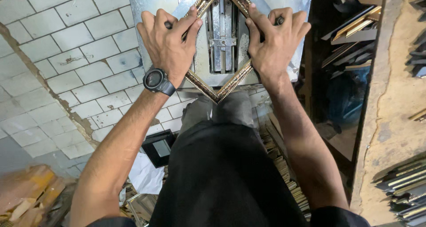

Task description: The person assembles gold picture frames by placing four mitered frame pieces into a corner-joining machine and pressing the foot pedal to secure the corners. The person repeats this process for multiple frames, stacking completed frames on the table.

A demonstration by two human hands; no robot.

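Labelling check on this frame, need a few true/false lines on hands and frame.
1. Both hands press a gilt frame onto a metal table. True.
2. The left hand wears a watch at the wrist. True.
3. The right hand hangs free at the side. False: it lies on the frame's right rail.
4. The frame lies square to the person. False: turned like a diamond, one corner points at them.

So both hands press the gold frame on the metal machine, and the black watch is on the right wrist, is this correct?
Not quite. The head view shows the black watch on the left wrist. The rest holds: left hand and right hand both press the gold frame on the metal machine.
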